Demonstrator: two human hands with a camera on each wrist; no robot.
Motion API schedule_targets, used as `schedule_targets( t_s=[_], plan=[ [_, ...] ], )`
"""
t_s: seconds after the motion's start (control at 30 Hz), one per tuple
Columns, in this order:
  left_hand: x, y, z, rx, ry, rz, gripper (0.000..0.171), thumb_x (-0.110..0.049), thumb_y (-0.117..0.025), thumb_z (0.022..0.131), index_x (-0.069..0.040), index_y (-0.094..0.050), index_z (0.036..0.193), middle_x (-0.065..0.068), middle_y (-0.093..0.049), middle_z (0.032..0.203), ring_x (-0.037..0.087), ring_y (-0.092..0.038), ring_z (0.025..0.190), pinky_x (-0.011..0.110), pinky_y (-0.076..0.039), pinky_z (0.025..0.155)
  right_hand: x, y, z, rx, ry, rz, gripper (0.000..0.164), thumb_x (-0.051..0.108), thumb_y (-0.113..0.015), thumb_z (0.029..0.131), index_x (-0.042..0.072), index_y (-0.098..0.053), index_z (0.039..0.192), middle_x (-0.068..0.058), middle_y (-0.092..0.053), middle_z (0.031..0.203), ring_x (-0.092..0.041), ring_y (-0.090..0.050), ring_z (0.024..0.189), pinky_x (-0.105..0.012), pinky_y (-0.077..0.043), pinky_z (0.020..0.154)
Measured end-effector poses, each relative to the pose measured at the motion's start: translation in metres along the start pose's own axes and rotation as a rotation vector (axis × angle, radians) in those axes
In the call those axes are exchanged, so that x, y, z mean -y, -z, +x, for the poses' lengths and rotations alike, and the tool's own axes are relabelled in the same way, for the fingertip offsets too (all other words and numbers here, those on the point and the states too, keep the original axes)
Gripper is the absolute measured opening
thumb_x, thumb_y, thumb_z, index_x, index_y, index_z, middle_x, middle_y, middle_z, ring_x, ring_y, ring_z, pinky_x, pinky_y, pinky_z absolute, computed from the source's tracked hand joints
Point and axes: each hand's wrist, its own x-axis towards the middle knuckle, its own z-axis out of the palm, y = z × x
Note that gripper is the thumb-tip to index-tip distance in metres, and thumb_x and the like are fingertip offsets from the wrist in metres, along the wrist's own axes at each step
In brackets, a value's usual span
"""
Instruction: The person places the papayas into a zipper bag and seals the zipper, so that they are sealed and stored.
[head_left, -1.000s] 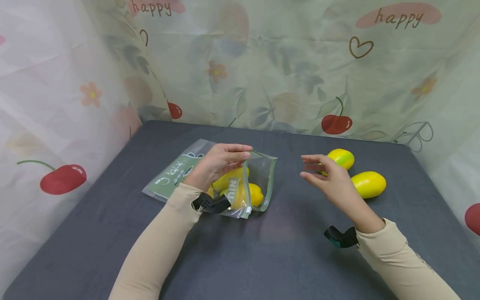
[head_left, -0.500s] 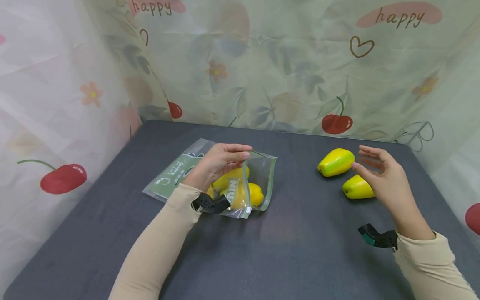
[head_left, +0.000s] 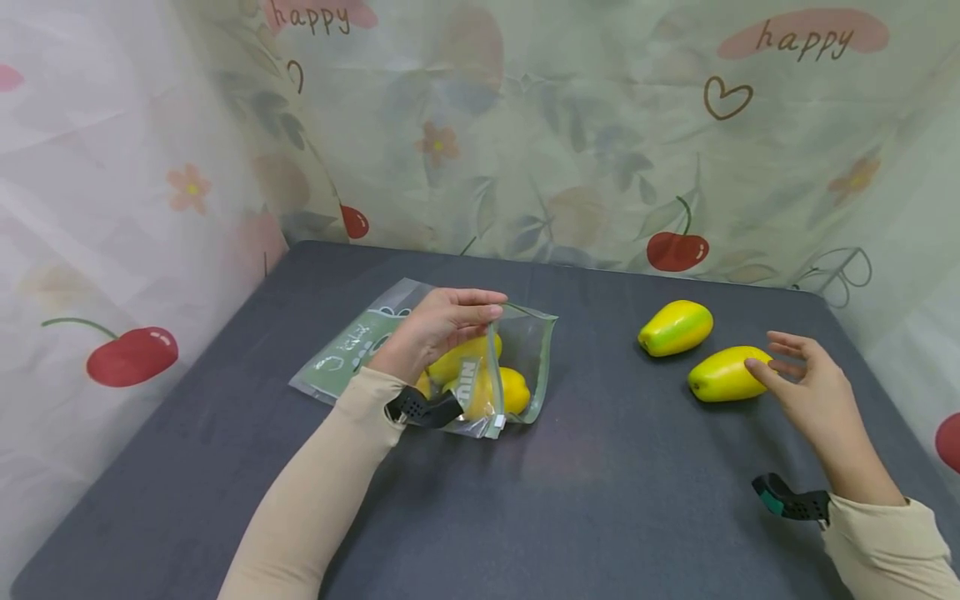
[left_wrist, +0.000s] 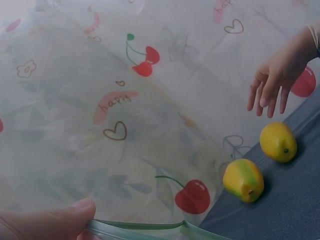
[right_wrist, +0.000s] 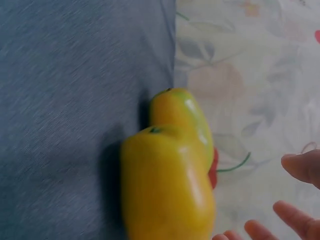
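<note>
My left hand pinches the open rim of a clear zip bag with green print. Inside the bag lie several yellow fruits, partly hidden by the hand and the printed film. In the left wrist view, my thumb presses on the bag's green edge. Two oval yellow-green fruits, like mangoes or papayas, lie on the right of the table. My right hand, fingers relaxed and apart, hovers beside the right end of the nearer fruit. The farther fruit lies behind and left of it.
The dark grey table reaches back to a patterned curtain, with more curtain on both sides. A white plastic slider sits at the bag's front corner. A black camera is strapped to the right wrist.
My right hand has moved right from in front of the farther fruit, over the nearer one, to that fruit's right end, and lowered. My left hand and the bag stay put.
</note>
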Motion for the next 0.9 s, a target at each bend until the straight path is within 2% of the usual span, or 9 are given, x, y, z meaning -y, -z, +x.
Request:
schedule_targets(
  t_s=[0.1,0.23,0.37,0.47,0.57,0.7,0.8,0.9],
  plan=[
    [0.000,0.000,0.000,0.001,0.001,0.007,0.032,-0.011,-0.070,0.089,-0.004,-0.068,0.120,0.000,-0.067,0.100,0.011,-0.062,0.080,0.021,-0.056,0.078,-0.007,0.000,0.002,0.025,-0.027,-0.027,0.083,0.053,-0.049,0.095,-0.002,-0.020,0.151,-0.035,-0.026,0.150,-0.055,-0.037,0.128,-0.063,-0.044,0.089],
    [0.000,0.000,0.000,0.005,-0.006,0.006,0.032,-0.011,-0.070,0.089,-0.004,-0.067,0.120,0.000,-0.067,0.101,0.011,-0.062,0.080,0.021,-0.057,0.077,-0.015,-0.001,0.007,0.051,-0.068,-0.062,0.085,0.053,-0.048,0.096,-0.006,-0.020,0.149,-0.039,-0.027,0.145,-0.053,-0.043,0.123,-0.053,-0.053,0.082],
    [0.000,0.000,0.001,0.007,-0.009,0.001,0.033,-0.010,-0.070,0.089,-0.003,-0.067,0.121,0.000,-0.066,0.100,0.011,-0.062,0.079,0.020,-0.057,0.074,-0.022,-0.003,0.012,0.073,-0.091,-0.050,0.086,0.051,-0.049,0.096,-0.010,-0.018,0.148,-0.042,-0.027,0.142,-0.044,-0.061,0.103,-0.039,-0.059,0.069],
    [0.000,0.001,0.000,0.011,-0.009,0.004,0.033,-0.010,-0.070,0.089,-0.003,-0.067,0.121,0.001,-0.066,0.100,0.011,-0.061,0.079,0.019,-0.057,0.074,-0.026,-0.006,0.017,0.087,-0.099,-0.034,0.088,0.052,-0.049,0.096,-0.011,-0.016,0.148,-0.043,-0.026,0.142,-0.037,-0.067,0.087,-0.036,-0.059,0.067],
    [0.000,0.000,0.000,0.012,-0.008,0.011,0.033,-0.010,-0.070,0.089,-0.003,-0.067,0.121,0.000,-0.066,0.099,0.011,-0.061,0.079,0.019,-0.057,0.074,-0.027,-0.010,0.022,0.095,-0.102,-0.024,0.092,0.055,-0.049,0.094,-0.012,-0.015,0.148,-0.043,-0.024,0.143,-0.037,-0.066,0.090,-0.036,-0.060,0.067],
    [-0.001,0.000,0.001,0.007,-0.004,0.002,0.033,-0.009,-0.070,0.089,-0.003,-0.067,0.121,0.000,-0.067,0.097,0.011,-0.062,0.077,0.019,-0.057,0.073,-0.024,-0.016,0.028,0.110,-0.088,-0.036,0.096,0.059,-0.048,0.093,-0.012,-0.014,0.148,-0.044,-0.024,0.142,-0.044,-0.061,0.099,-0.039,-0.059,0.070],
    [-0.001,0.000,0.002,0.005,-0.002,-0.004,0.033,-0.009,-0.070,0.089,-0.002,-0.067,0.121,0.000,-0.067,0.096,0.010,-0.062,0.077,0.019,-0.057,0.073,-0.020,-0.020,0.032,0.119,-0.073,-0.076,0.097,0.060,-0.047,0.093,-0.012,-0.013,0.148,-0.043,-0.025,0.142,-0.050,-0.053,0.110,-0.049,-0.055,0.081],
    [0.000,0.000,0.001,0.007,-0.005,0.001,0.033,-0.009,-0.070,0.089,-0.003,-0.067,0.121,0.000,-0.067,0.097,0.010,-0.062,0.077,0.019,-0.057,0.073,-0.017,-0.023,0.034,0.125,-0.069,-0.115,0.097,0.059,-0.048,0.093,-0.012,-0.011,0.148,-0.043,-0.025,0.142,-0.056,-0.039,0.121,-0.061,-0.045,0.092]
  ],
)
